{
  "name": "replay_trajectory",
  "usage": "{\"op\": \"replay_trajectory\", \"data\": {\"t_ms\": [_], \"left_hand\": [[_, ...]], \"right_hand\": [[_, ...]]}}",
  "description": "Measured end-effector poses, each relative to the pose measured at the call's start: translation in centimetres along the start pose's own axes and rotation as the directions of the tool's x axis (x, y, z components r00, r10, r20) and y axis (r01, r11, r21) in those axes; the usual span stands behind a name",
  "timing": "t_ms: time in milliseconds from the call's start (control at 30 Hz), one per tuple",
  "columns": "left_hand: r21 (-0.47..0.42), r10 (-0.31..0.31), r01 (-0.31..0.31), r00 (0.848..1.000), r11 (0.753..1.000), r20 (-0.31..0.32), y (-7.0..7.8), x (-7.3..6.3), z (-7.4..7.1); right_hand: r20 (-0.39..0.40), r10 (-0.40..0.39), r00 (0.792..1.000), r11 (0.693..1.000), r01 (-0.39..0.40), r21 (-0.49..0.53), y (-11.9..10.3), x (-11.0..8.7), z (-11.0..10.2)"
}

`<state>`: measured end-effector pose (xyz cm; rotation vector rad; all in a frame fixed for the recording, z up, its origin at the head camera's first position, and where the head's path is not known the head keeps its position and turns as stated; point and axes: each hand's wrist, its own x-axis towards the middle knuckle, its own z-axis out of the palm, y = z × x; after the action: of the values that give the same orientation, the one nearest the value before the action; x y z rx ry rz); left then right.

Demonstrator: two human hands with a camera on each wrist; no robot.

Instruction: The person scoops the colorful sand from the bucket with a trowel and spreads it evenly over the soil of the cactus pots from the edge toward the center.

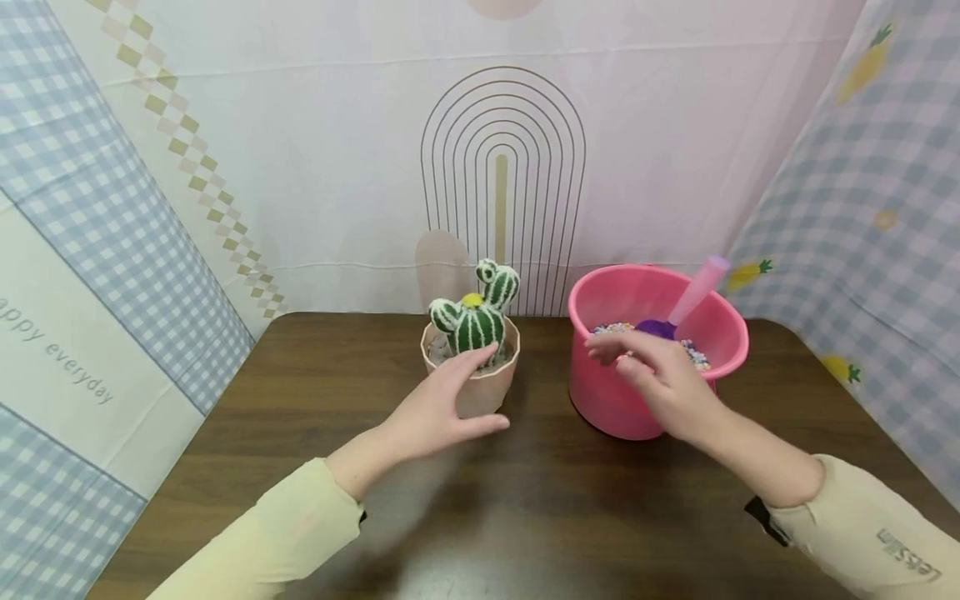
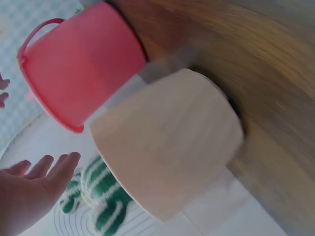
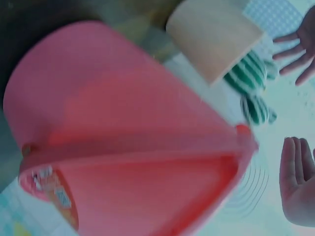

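Note:
A beige pot point(image 1: 480, 398) holding a knitted green cactus point(image 1: 476, 317) stands mid-table. My left hand point(image 1: 459, 400) is open at its near left side, fingers straight and spread by the rim, thumb low near the base. In the left wrist view the left hand point(image 2: 37, 184) shows a gap to the pot point(image 2: 167, 147). A pink bucket point(image 1: 607, 400) of small coloured beads point(image 1: 696, 354) stands to the right, with a purple scoop point(image 1: 686, 304) in it. My right hand point(image 1: 645, 371) hovers open over its near rim, fingers pointing left and holding nothing; its straight fingers point(image 3: 295, 167) appear beside the bucket point(image 3: 123, 132).
The dark wooden table point(image 1: 525, 517) is enclosed by fabric backdrops: a pale one with an arch drawing point(image 1: 502, 175) behind, checked blue ones at the left point(image 1: 112, 250) and right point(image 1: 862, 250). Bare tabletop lies in front of the pot and bucket.

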<state>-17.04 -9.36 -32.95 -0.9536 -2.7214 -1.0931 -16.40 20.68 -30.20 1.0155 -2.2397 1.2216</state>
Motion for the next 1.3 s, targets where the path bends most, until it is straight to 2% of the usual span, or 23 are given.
{"op": "replay_trajectory", "data": {"t_ms": [100, 167, 300, 367, 467, 600, 700, 833, 900, 933, 1000, 1033, 1067, 1133, 1167, 1300], "left_hand": [[-0.131, -0.073, 0.069, 0.997, 0.989, -0.029, 1.0, 1.5, 0.3], [-0.234, -0.112, 0.101, 0.993, 0.967, -0.032, 1.6, 2.7, 0.7], [-0.385, -0.163, 0.142, 0.986, 0.912, -0.021, 3.0, 5.1, 1.8], [-0.413, -0.193, 0.169, 0.981, 0.895, -0.018, 3.5, 6.3, 2.6], [-0.452, -0.253, 0.221, 0.968, 0.864, -0.01, 4.0, 8.0, 3.8], [-0.511, -0.327, 0.277, 0.945, 0.814, -0.009, 4.4, 9.8, 5.4], [-0.556, -0.363, 0.288, 0.931, 0.78, -0.026, 4.6, 10.9, 6.4], [-0.604, -0.41, 0.284, 0.909, 0.745, -0.078, 5.0, 12.3, 7.1], [-0.641, -0.441, 0.283, 0.892, 0.713, -0.097, 5.0, 12.9, 7.4], [-0.666, -0.458, 0.283, 0.883, 0.69, -0.099, 5.0, 13.2, 7.4], [-0.721, -0.491, 0.286, 0.867, 0.631, -0.086, 4.9, 13.6, 7.5], [-0.744, -0.505, 0.289, 0.86, 0.602, -0.074, 4.9, 13.8, 7.6], [-0.763, -0.515, 0.292, 0.855, 0.577, -0.062, 4.9, 13.9, 7.6], [-0.785, -0.54, 0.306, 0.841, 0.539, -0.042, 4.8, 14.1, 7.6], [-0.791, -0.548, 0.313, 0.836, 0.525, -0.033, 4.8, 14.1, 7.6], [-0.798, -0.589, 0.335, 0.807, 0.5, -0.03, 4.9, 14.4, 7.4]], "right_hand": [[-0.092, 0.091, 0.992, 0.996, -0.092, 0.002, -0.2, 1.0, -1.4], [-0.159, 0.146, 0.976, 0.985, -0.158, -0.065, -0.2, 1.7, -2.5], [-0.262, 0.23, 0.937, 0.933, -0.289, -0.215, 0.5, 3.0, -4.8], [-0.28, 0.269, 0.921, 0.899, -0.344, -0.27, 1.3, 3.4, -5.8], [-0.302, 0.38, 0.874, 0.828, -0.467, -0.31, 3.0, 4.0, -7.0], [-0.28, 0.561, 0.779, 0.711, -0.626, -0.319, 5.5, 4.1, -8.1], [-0.256, 0.635, 0.728, 0.672, -0.685, -0.282, 6.9, 3.9, -8.6], [-0.257, 0.68, 0.687, 0.645, -0.727, -0.235, 8.1, 3.8, -9.1], [-0.237, 0.702, 0.671, 0.631, -0.741, -0.229, 8.4, 3.8, -9.3], [-0.223, 0.712, 0.666, 0.626, -0.746, -0.227, 8.4, 3.8, -9.4], [-0.192, 0.728, 0.659, 0.622, -0.751, -0.221, 8.3, 3.9, -9.6], [-0.184, 0.725, 0.663, 0.623, -0.746, -0.235, 8.1, 4.0, -9.7], [-0.183, 0.717, 0.673, 0.626, -0.737, -0.254, 7.9, 4.1, -9.8], [-0.216, 0.677, 0.704, 0.64, -0.707, -0.299, 7.4, 4.3, -9.9], [-0.239, 0.652, 0.719, 0.646, -0.693, -0.322, 7.1, 4.5, -10.0], [-0.323, 0.519, 0.792, 0.657, -0.611, -0.442, 5.9, 5.2, -10.2]]}}
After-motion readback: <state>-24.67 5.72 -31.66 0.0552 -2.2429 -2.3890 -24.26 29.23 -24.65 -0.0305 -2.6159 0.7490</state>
